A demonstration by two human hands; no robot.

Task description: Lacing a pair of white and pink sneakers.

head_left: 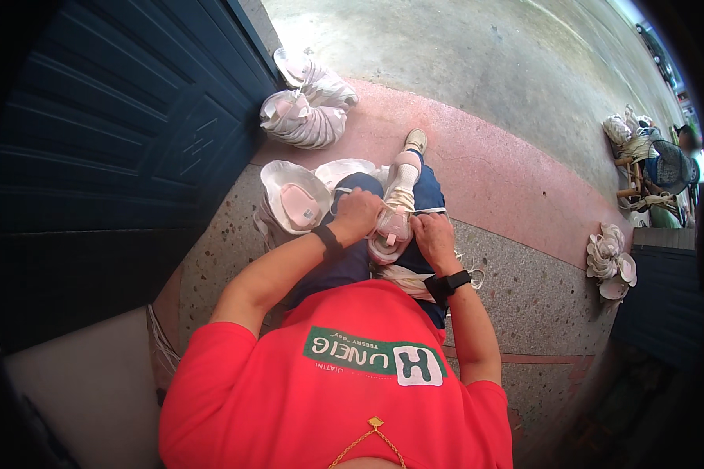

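A pink and white shoe upper [392, 228] rests on my lap between my blue-trousered legs. A thin white shoelace [416, 211] runs across its lacing area. On the left, my left hand [357, 214] is closed on the lace, close against the upper. On the other side, my right hand [434, 237] pinches the lace, with a short stretch of it passing its fingers. My fingertips are partly hidden, so the exact grip does not show. White material [404, 181] lies along my legs beyond the upper.
Nested pale shoe uppers [309, 109] are bundled by the dark panelled door [125, 117]. More white uppers [293, 195] lie beside my left leg. Another bundle [608, 262] sits on the right. Farther off, a person [687, 141] is near a chair [641, 168].
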